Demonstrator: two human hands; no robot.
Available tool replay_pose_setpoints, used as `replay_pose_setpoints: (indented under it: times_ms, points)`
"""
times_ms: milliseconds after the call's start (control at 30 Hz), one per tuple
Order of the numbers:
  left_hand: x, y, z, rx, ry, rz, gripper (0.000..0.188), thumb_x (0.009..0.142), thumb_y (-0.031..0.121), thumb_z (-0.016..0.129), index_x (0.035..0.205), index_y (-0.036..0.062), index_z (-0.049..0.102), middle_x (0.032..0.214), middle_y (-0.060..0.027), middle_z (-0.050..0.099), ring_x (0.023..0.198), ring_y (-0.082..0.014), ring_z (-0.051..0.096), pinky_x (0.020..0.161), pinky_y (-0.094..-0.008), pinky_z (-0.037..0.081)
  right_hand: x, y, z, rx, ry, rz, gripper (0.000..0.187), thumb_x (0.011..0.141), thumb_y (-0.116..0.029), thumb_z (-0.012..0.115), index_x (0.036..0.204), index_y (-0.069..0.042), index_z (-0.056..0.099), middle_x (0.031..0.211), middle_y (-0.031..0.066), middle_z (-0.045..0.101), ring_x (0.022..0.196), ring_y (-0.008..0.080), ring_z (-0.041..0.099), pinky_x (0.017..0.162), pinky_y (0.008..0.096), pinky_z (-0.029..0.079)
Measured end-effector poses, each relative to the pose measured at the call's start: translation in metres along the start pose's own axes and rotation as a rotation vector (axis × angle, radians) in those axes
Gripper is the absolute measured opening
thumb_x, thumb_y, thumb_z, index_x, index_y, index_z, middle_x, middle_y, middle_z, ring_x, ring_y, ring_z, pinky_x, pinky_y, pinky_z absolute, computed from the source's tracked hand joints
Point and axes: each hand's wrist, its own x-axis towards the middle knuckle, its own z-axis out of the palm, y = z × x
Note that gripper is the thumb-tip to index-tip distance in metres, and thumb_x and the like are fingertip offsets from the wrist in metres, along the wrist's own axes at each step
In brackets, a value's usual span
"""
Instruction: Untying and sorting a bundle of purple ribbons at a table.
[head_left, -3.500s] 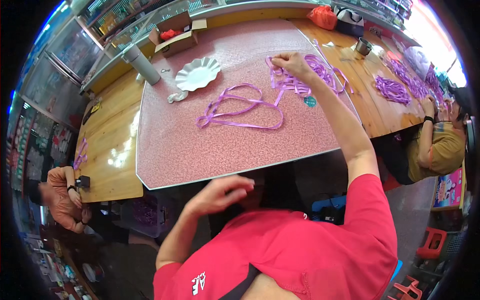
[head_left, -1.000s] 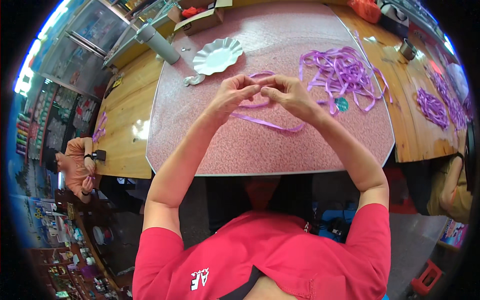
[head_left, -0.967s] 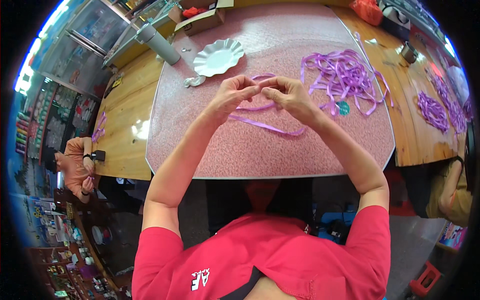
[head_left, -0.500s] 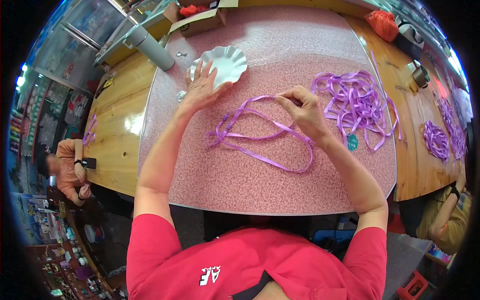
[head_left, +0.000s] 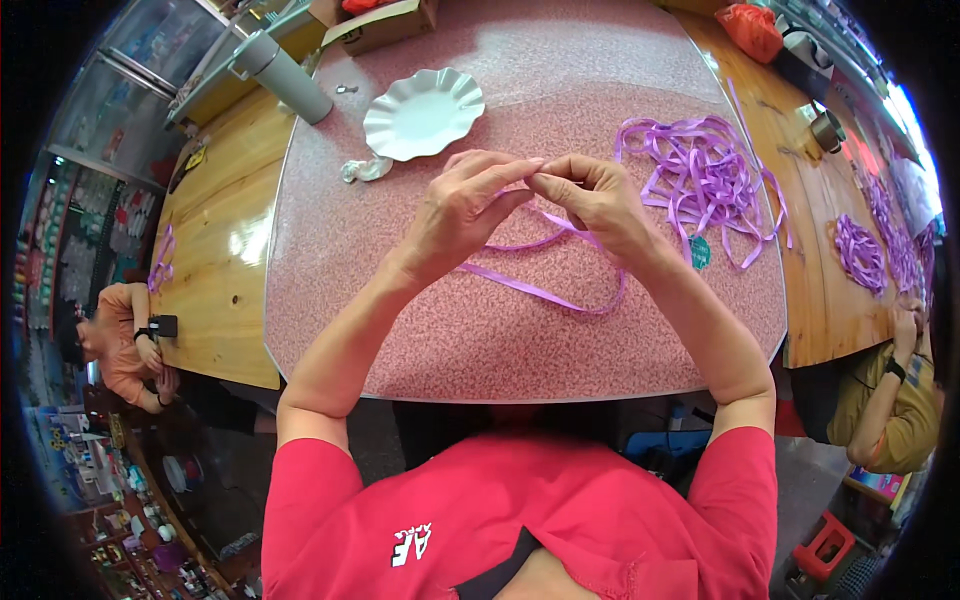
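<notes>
A purple ribbon [head_left: 530,291] hangs in loops over the pink speckled table from between my two hands. My left hand [head_left: 465,205] is brought up against the right one, its fingertips closed near the ribbon's upper part. What those fingertips hold, if anything, is too small to make out. With thumb and forefinger pinched, my right hand [head_left: 588,195] grips the ribbon. Beyond my left hand lies a white dish with a wavy rim [head_left: 424,116], and beside it a small crumpled whitish bundle [head_left: 367,169]. To the right, a tangled heap of purple ribbon [head_left: 705,180] rests on the table.
A grey tumbler [head_left: 285,77] and a cardboard box [head_left: 380,27] stand at the back left. A green round tag [head_left: 699,252] lies by the ribbon heap. Wooden tables flank both sides, with a person [head_left: 125,340] at left and another person [head_left: 885,400] at right.
My left hand has come away from the white dish and moved right and nearer, meeting my right hand at the ribbon. The whole view has shifted slightly.
</notes>
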Motion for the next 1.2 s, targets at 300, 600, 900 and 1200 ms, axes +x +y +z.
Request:
replay_pose_setpoints:
  times_ms: [300, 600, 900, 1200]
  points:
    - [-0.023, 0.013, -0.004, -0.202, 0.125, -0.125, 0.024, 0.087, 0.003, 0.068, 0.111, 0.0030, 0.070, 0.096, -0.0108, 0.070, 0.084, -0.0185, 0.067, 0.072, -0.0295, 0.053, -0.019, -0.008, 0.019, 0.185, -0.043, 0.164, 0.019, 0.091, -0.022, 0.071, 0.099, -0.005, 0.071, 0.071, -0.0063, 0.056, 0.054, 0.0008, 0.039, 0.046, 0.0186, 0.028]
    - [-0.036, 0.017, -0.007, -0.694, 0.226, -0.492, 0.018, 0.092, 0.009, 0.065, 0.109, 0.0029, 0.070, 0.103, -0.0094, 0.069, 0.093, -0.0135, 0.065, 0.078, -0.0288, 0.053, -0.021, -0.013, 0.042, -0.078, 0.068, -0.035, 0.018, 0.092, -0.018, 0.070, 0.100, -0.002, 0.071, 0.080, -0.0034, 0.063, 0.065, 0.0014, 0.049, 0.054, 0.0177, 0.037]
    - [-0.046, 0.012, -0.018, -0.385, 0.148, -0.257, 0.021, 0.088, 0.003, 0.067, 0.109, 0.0017, 0.070, 0.097, -0.0091, 0.070, 0.091, -0.0159, 0.066, 0.078, -0.0282, 0.053, -0.024, -0.013, 0.052, -0.367, 0.098, -0.122, 0.015, 0.091, -0.013, 0.070, 0.097, 0.001, 0.071, 0.082, -0.0020, 0.064, 0.073, 0.0040, 0.050, 0.062, 0.0214, 0.040]
    - [-0.050, 0.012, -0.021, -0.062, 0.053, -0.265, 0.010, 0.087, 0.009, 0.069, 0.092, 0.0001, 0.067, 0.085, -0.0087, 0.066, 0.080, -0.0150, 0.063, 0.069, -0.0326, 0.049, -0.026, -0.003, 0.051, -0.555, 0.073, -0.287, 0.011, 0.088, -0.011, 0.072, 0.096, -0.002, 0.072, 0.086, -0.0001, 0.064, 0.074, 0.0049, 0.052, 0.062, 0.0216, 0.041]
